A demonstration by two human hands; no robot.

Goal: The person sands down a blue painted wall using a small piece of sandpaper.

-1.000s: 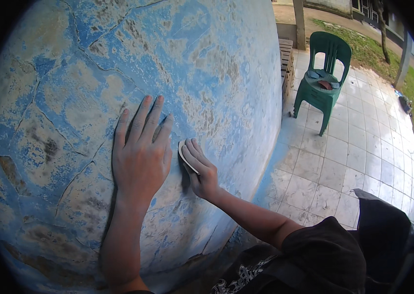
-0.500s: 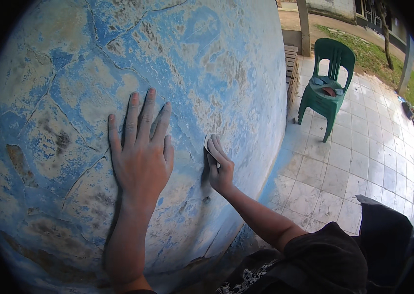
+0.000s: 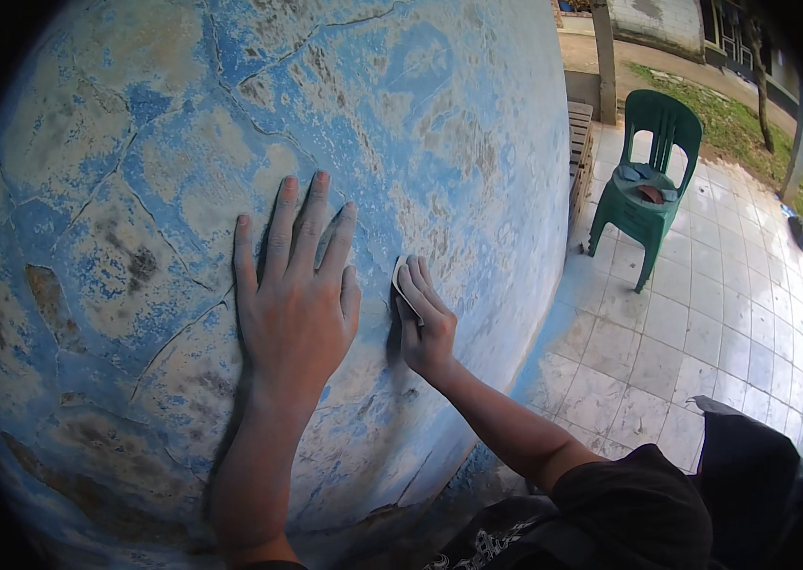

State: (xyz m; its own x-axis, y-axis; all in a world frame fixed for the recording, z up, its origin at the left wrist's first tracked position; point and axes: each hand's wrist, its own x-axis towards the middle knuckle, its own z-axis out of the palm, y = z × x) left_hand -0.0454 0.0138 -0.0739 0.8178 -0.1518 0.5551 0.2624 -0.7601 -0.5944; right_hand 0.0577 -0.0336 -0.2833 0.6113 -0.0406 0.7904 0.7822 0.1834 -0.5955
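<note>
In front of me stands a wall [image 3: 183,180] with worn, patchy blue paint, pale bare areas and several cracks. My left hand [image 3: 297,318] lies flat against it, fingers spread, with nothing in it. To its right, my right hand [image 3: 432,328] presses a folded piece of sandpaper [image 3: 399,275] to the wall. Only the pale edge of the sandpaper shows past the fingers, and its rubbing face is hidden. Pale dust coats both hands.
A green plastic chair [image 3: 644,204] stands at the right on a white tiled floor [image 3: 668,323], holding blue-grey and reddish scraps [image 3: 650,193]. Behind it is a slatted wooden crate [image 3: 579,152]. Blue dust lies along the wall's foot. Something dark [image 3: 748,465] is at lower right.
The view has shifted slightly, so wall and chair appear farther right. My right hand with the sandpaper has slid a little left along the wall, while my left hand keeps its place there.
</note>
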